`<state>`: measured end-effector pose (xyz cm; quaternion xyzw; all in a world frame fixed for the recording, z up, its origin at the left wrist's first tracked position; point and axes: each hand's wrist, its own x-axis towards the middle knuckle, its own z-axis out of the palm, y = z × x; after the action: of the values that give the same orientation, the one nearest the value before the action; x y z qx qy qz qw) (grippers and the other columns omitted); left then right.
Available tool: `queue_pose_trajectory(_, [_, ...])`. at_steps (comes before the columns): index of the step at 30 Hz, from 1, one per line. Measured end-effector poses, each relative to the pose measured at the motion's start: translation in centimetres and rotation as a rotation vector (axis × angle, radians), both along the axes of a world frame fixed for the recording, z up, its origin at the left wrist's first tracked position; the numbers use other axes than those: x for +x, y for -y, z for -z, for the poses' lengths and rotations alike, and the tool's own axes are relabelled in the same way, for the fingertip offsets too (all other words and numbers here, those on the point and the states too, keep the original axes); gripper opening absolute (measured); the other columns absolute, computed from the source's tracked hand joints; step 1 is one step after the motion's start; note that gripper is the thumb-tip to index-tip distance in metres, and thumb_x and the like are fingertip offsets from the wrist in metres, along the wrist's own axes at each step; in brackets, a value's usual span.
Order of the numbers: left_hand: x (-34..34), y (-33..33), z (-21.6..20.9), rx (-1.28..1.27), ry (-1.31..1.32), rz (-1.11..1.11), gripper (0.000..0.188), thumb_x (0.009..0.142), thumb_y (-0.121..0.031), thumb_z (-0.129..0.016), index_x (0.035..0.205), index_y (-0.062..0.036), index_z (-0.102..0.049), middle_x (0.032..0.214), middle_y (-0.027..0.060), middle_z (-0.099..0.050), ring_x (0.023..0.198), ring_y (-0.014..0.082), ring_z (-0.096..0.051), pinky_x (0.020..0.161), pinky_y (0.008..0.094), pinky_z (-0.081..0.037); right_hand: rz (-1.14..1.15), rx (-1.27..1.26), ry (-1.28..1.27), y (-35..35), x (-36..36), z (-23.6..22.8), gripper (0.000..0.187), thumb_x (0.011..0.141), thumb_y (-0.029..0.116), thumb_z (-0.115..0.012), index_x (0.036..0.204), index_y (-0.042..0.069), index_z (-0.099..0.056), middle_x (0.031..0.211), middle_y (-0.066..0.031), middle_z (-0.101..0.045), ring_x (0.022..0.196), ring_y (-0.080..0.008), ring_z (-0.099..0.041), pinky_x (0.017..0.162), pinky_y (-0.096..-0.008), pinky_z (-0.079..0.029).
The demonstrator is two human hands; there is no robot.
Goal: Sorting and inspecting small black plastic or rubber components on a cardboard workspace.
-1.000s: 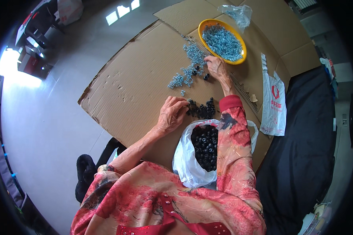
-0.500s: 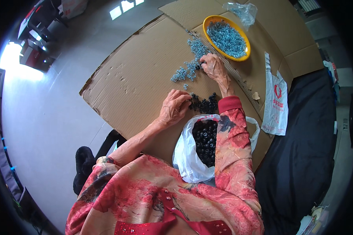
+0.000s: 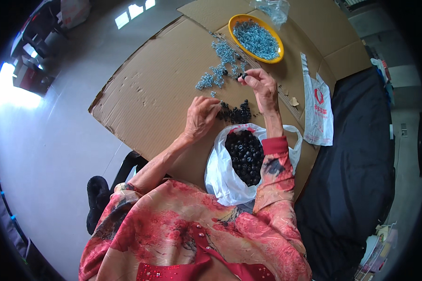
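Cardboard (image 3: 164, 93) holds a screw-filled yellow bowl (image 3: 234, 35); right hand (image 3: 262, 86) pinches a black part (image 3: 244, 75), left hand (image 3: 200, 117) curled.

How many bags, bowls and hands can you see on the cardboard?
Plastic bags: 3 (white bag of black parts, flat white bag, clear bag)
Yellow bowls: 1
Hands: 2 (left hand, right hand)
Total: 6

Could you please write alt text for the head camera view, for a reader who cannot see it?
A person seated over flattened cardboard pinches a small black part in the right hand, while the left hand rests by a pile of black parts. A white bag of black parts lies below; silver screws fill a yellow bowl.
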<state>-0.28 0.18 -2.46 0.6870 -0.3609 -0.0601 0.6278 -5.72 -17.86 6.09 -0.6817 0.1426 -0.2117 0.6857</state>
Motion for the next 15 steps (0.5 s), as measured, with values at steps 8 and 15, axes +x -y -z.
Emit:
queue_pose_trajectory(8, [-0.8,-0.7,-8.9,-0.687,-1.218,0.516,0.023,0.086,-0.01,-0.057,0.106,0.0023,-0.055,0.092,0.0077,-0.06,0.081,0.0141,-0.058,0.077,0.0288,-0.049,0.179,-1.219,0.262,-8.1,-2.5,-5.1,0.021,0.067,-0.002,-0.067,0.085,0.004,-0.057,0.084,-0.0081,-0.058,0.082,-0.0249,-0.056,0.075,-0.0354,-0.045])
queue_pose_trajectory(15, [-0.9,-2.6,-8.1,-0.768,-1.355,0.765,0.019,0.089,-0.009,-0.051,0.105,0.0016,-0.053,0.093,0.0075,-0.059,0.083,0.0145,-0.057,0.08,0.0301,-0.048,0.101,-1.138,0.163,-10.4,-4.0,-7.3,0.021,0.07,0.003,-0.066,0.09,0.004,-0.058,0.088,-0.0084,-0.06,0.084,-0.0255,-0.056,0.076,-0.0359,-0.045])
